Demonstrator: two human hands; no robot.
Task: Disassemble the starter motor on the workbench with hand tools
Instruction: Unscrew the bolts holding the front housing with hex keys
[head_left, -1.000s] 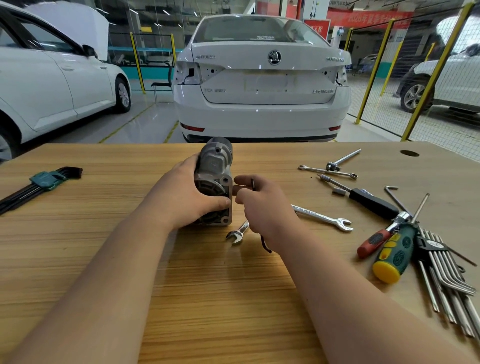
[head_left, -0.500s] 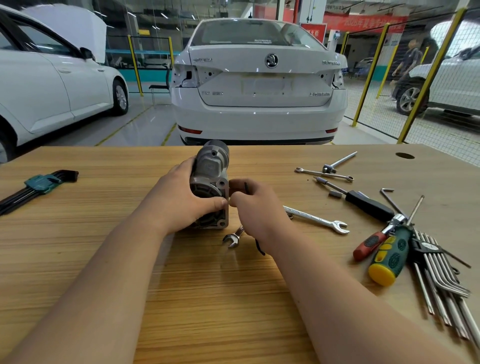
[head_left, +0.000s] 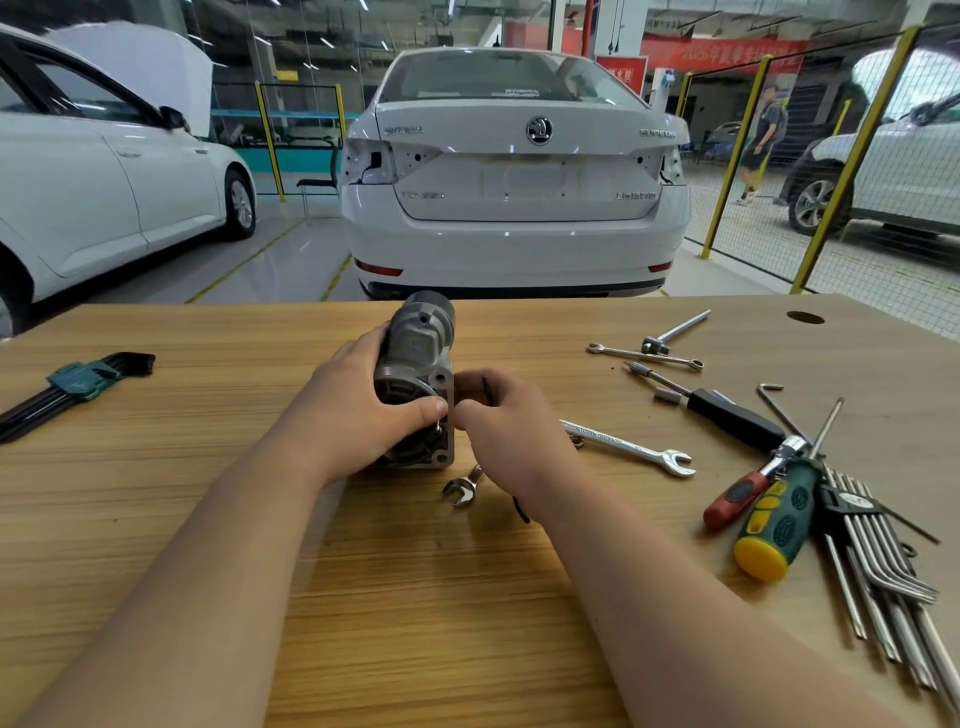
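Note:
The grey starter motor (head_left: 418, 358) lies on the wooden workbench (head_left: 415, 597), its nose end towards me. My left hand (head_left: 358, 410) grips its left side, thumb across the front flange. My right hand (head_left: 506, 426) holds a thin black hex key (head_left: 487, 389) against the motor's right edge. The key's long end sticks out below my wrist. Its tip at the motor is hidden by my fingers.
A small spanner (head_left: 462, 488) lies just under my right hand; a longer combination spanner (head_left: 631, 448) lies to the right. Screwdrivers (head_left: 774, 525), a black-handled driver (head_left: 727, 415), loose hex keys (head_left: 883, 561) and a T-wrench (head_left: 670, 335) fill the right side. A green-holder hex key set (head_left: 72, 384) lies far left.
My right hand with the hex key has moved left, closing in on the motor's right flange. My left hand keeps its grip on the motor.

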